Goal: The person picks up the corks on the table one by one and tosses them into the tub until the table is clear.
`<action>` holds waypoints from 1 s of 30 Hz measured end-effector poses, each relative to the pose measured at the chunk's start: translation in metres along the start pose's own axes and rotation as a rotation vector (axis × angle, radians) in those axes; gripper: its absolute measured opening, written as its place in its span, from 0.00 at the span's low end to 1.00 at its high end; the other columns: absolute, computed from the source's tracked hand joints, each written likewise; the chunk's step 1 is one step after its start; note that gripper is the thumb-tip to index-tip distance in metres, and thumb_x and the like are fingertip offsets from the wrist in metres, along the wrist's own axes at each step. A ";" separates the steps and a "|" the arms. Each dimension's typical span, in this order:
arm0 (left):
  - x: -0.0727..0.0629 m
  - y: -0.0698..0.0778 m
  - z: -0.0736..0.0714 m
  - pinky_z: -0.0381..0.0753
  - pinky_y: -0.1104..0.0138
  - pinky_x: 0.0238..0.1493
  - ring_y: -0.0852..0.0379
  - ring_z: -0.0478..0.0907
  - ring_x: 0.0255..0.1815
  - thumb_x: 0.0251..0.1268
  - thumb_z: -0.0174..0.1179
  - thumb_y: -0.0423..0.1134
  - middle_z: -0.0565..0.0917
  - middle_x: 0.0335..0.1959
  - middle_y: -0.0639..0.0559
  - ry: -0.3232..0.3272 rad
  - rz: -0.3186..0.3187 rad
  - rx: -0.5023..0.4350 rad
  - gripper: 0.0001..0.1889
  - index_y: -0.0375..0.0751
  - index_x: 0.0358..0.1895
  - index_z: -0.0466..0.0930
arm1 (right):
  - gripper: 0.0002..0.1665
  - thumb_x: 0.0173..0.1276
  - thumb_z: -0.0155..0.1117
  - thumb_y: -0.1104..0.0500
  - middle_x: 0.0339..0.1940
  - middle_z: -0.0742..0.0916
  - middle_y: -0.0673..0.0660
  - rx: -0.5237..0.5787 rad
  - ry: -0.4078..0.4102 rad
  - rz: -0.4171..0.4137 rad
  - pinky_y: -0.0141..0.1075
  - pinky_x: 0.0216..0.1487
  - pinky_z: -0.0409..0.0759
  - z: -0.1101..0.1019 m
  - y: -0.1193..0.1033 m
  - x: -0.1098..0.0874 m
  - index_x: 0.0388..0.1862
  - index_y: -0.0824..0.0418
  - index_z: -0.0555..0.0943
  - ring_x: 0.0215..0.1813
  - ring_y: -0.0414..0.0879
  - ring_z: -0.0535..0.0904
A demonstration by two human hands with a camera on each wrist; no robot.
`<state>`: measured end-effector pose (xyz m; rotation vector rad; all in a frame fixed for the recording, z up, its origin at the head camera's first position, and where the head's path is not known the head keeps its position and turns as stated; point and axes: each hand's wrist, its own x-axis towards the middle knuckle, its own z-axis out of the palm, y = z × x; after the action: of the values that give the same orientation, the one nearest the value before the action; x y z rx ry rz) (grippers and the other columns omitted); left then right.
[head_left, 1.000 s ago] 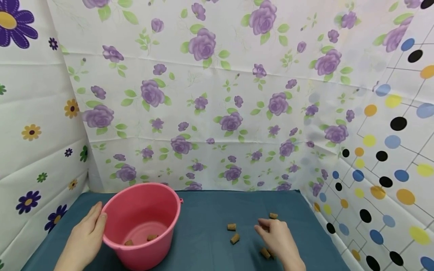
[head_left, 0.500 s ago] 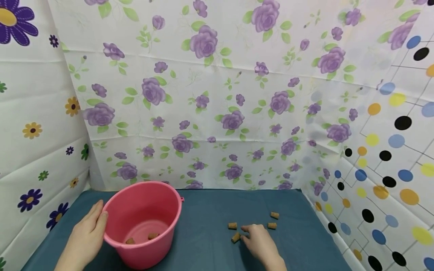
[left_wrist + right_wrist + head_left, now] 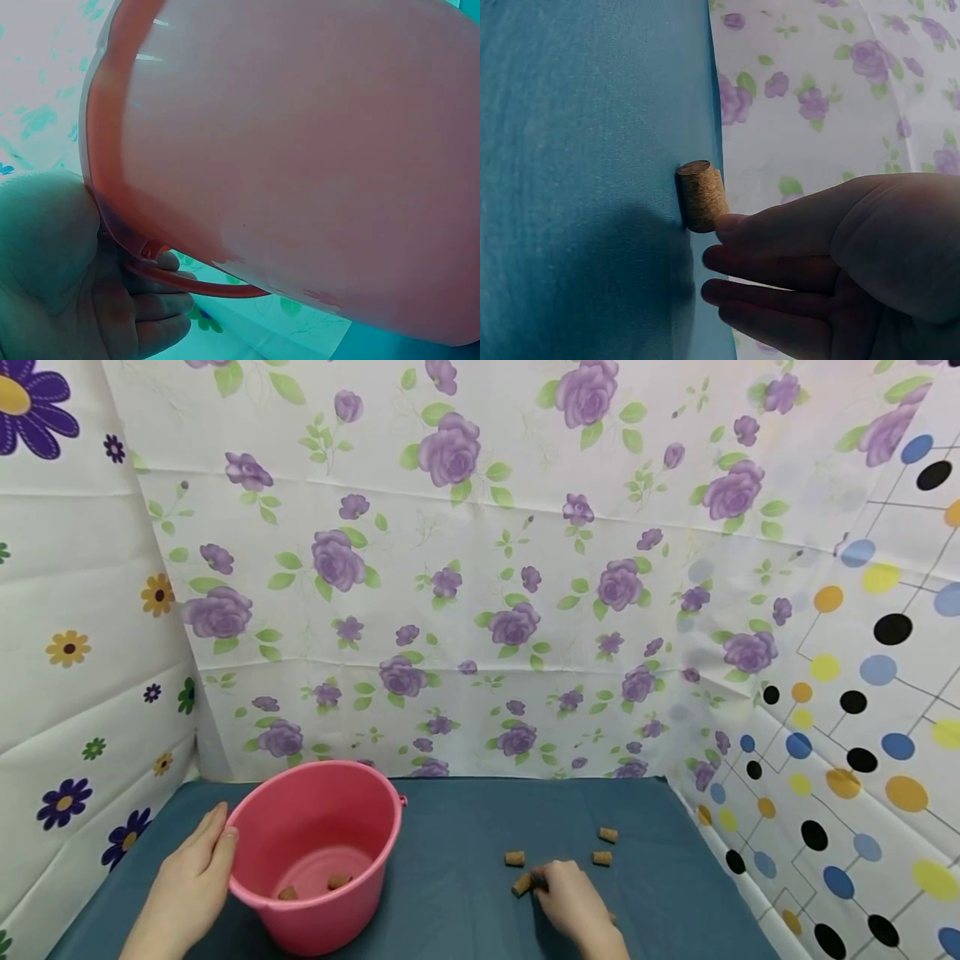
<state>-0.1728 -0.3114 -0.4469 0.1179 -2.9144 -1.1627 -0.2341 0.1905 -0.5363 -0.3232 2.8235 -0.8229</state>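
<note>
A pink bucket (image 3: 318, 914) with two corks inside, one of them a small brown cork (image 3: 339, 882), stands at the left. My left hand (image 3: 183, 885) rests against its left side, fingers fairly straight and thumb at the rim. In the left wrist view the bucket's handle (image 3: 202, 287) crosses in front of the fingers. My right hand (image 3: 573, 897) is low over the cloth, its fingertips right at a cork (image 3: 521, 885). In the right wrist view the thumb tip overlaps the edge of that cork (image 3: 703, 199), while the other fingers reach out apart from it.
On the blue cloth (image 3: 450, 827) lie a cork (image 3: 514, 858) just behind, plus a cork (image 3: 602, 858) and another cork (image 3: 608, 835) farther right. One more cork (image 3: 613, 918) is mostly hidden by the right hand. Patterned sheets (image 3: 465, 568) enclose the back and sides.
My right hand has moved left from the corks at the right to the one at the middle, and its fingers have bent down toward it. My left hand and the bucket stay put.
</note>
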 end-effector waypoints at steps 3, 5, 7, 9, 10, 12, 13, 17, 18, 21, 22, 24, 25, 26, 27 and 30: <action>0.000 0.000 0.000 0.54 0.25 0.73 0.17 0.45 0.81 0.91 0.25 0.55 0.45 0.81 0.16 0.005 0.004 -0.002 0.40 0.18 0.81 0.40 | 0.15 0.70 0.71 0.71 0.48 0.92 0.65 -0.002 -0.013 0.002 0.55 0.47 0.90 0.000 0.001 0.000 0.54 0.69 0.90 0.48 0.59 0.91; 0.000 0.001 0.000 0.54 0.25 0.72 0.17 0.45 0.81 0.92 0.25 0.55 0.45 0.81 0.16 0.008 0.008 -0.003 0.40 0.18 0.81 0.40 | 0.15 0.70 0.72 0.71 0.47 0.92 0.65 -0.004 -0.020 0.002 0.55 0.47 0.90 0.000 0.001 0.001 0.54 0.69 0.90 0.47 0.59 0.91; 0.000 0.001 0.000 0.54 0.25 0.72 0.17 0.45 0.81 0.92 0.25 0.55 0.45 0.81 0.17 0.008 0.008 -0.003 0.40 0.18 0.82 0.40 | 0.15 0.70 0.72 0.70 0.48 0.92 0.64 -0.011 -0.018 -0.004 0.54 0.47 0.90 0.001 0.001 0.001 0.55 0.69 0.90 0.47 0.58 0.91; 0.000 0.001 -0.001 0.54 0.25 0.73 0.17 0.45 0.81 0.91 0.25 0.55 0.44 0.81 0.17 0.004 0.003 -0.001 0.40 0.18 0.82 0.39 | 0.16 0.70 0.73 0.70 0.48 0.92 0.64 -0.012 -0.014 -0.015 0.54 0.47 0.90 0.001 0.001 0.002 0.56 0.69 0.89 0.47 0.58 0.91; 0.000 0.001 -0.001 0.54 0.25 0.73 0.17 0.45 0.81 0.91 0.24 0.56 0.44 0.81 0.17 0.001 0.000 0.001 0.40 0.19 0.82 0.39 | 0.17 0.70 0.73 0.70 0.48 0.92 0.64 -0.011 -0.013 -0.026 0.54 0.47 0.90 0.001 0.001 0.002 0.57 0.69 0.89 0.47 0.57 0.91; 0.000 0.002 -0.002 0.53 0.25 0.73 0.17 0.44 0.81 0.91 0.24 0.56 0.43 0.81 0.17 -0.009 -0.011 0.002 0.40 0.19 0.82 0.38 | 0.17 0.71 0.72 0.70 0.49 0.93 0.63 -0.010 -0.011 -0.054 0.52 0.47 0.90 0.001 0.001 0.004 0.58 0.69 0.89 0.47 0.56 0.91; 0.000 0.002 -0.002 0.53 0.25 0.73 0.17 0.43 0.81 0.91 0.24 0.56 0.43 0.81 0.17 -0.013 -0.016 0.003 0.40 0.19 0.82 0.38 | 0.17 0.71 0.71 0.70 0.49 0.93 0.63 -0.009 -0.010 -0.069 0.52 0.46 0.91 0.002 0.002 0.005 0.58 0.69 0.89 0.47 0.56 0.91; 0.000 0.002 -0.002 0.53 0.25 0.73 0.17 0.43 0.81 0.91 0.24 0.56 0.43 0.81 0.17 -0.015 -0.018 0.000 0.40 0.19 0.82 0.37 | 0.18 0.72 0.68 0.73 0.49 0.93 0.61 -0.017 -0.021 -0.105 0.51 0.46 0.90 0.002 0.003 0.005 0.59 0.68 0.89 0.47 0.56 0.90; 0.000 0.003 -0.002 0.53 0.25 0.73 0.17 0.43 0.81 0.91 0.23 0.56 0.43 0.81 0.17 -0.016 -0.019 -0.001 0.40 0.19 0.82 0.37 | 0.18 0.72 0.67 0.74 0.48 0.93 0.61 -0.022 -0.022 -0.108 0.51 0.46 0.90 0.002 0.003 0.005 0.59 0.67 0.89 0.47 0.56 0.90; 0.001 0.002 -0.001 0.53 0.25 0.73 0.17 0.44 0.81 0.91 0.24 0.56 0.43 0.81 0.17 -0.012 -0.010 -0.002 0.40 0.19 0.82 0.38 | 0.18 0.72 0.67 0.75 0.48 0.93 0.60 -0.030 -0.022 -0.108 0.53 0.48 0.90 0.001 0.004 0.004 0.58 0.67 0.89 0.49 0.57 0.90; 0.001 0.001 -0.001 0.53 0.25 0.73 0.17 0.44 0.81 0.91 0.24 0.57 0.43 0.82 0.17 -0.014 -0.011 -0.003 0.41 0.19 0.82 0.38 | 0.18 0.72 0.68 0.74 0.48 0.93 0.59 -0.030 -0.021 -0.108 0.53 0.48 0.90 0.001 0.004 0.004 0.58 0.67 0.89 0.49 0.57 0.90; 0.002 0.000 -0.001 0.53 0.25 0.73 0.17 0.43 0.81 0.91 0.23 0.57 0.43 0.82 0.18 -0.020 -0.015 -0.005 0.41 0.19 0.82 0.38 | 0.17 0.72 0.68 0.74 0.47 0.93 0.59 -0.028 -0.018 -0.109 0.52 0.48 0.90 0.001 0.004 0.004 0.57 0.66 0.90 0.49 0.56 0.90; 0.002 -0.001 0.000 0.53 0.25 0.73 0.17 0.43 0.81 0.91 0.23 0.58 0.43 0.82 0.18 -0.020 -0.014 -0.005 0.41 0.19 0.82 0.38 | 0.17 0.71 0.69 0.73 0.47 0.93 0.58 -0.024 -0.018 -0.109 0.51 0.47 0.90 0.001 0.005 0.004 0.57 0.66 0.90 0.48 0.55 0.90; 0.002 -0.002 0.000 0.53 0.25 0.73 0.17 0.44 0.81 0.91 0.23 0.58 0.43 0.82 0.18 -0.020 -0.015 -0.006 0.42 0.19 0.82 0.38 | 0.16 0.71 0.69 0.73 0.45 0.93 0.57 -0.021 -0.019 -0.109 0.51 0.46 0.90 0.001 0.005 0.003 0.55 0.65 0.91 0.46 0.54 0.90; 0.003 -0.003 0.000 0.53 0.25 0.73 0.17 0.43 0.81 0.90 0.23 0.59 0.43 0.82 0.18 -0.025 -0.018 -0.011 0.42 0.19 0.82 0.38 | 0.15 0.71 0.70 0.72 0.42 0.93 0.55 -0.019 -0.020 -0.108 0.50 0.43 0.90 0.001 0.005 0.003 0.53 0.63 0.91 0.44 0.52 0.90; 0.004 -0.004 0.000 0.53 0.24 0.73 0.17 0.43 0.81 0.90 0.22 0.60 0.42 0.82 0.18 -0.034 -0.026 -0.012 0.43 0.19 0.82 0.38 | 0.12 0.70 0.71 0.72 0.36 0.91 0.49 -0.003 -0.024 -0.104 0.48 0.39 0.89 0.003 0.005 0.002 0.46 0.59 0.93 0.39 0.47 0.88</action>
<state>-0.1763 -0.3146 -0.4498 0.1382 -2.9438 -1.1977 -0.2367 0.1930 -0.5416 -0.4811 2.8064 -0.8290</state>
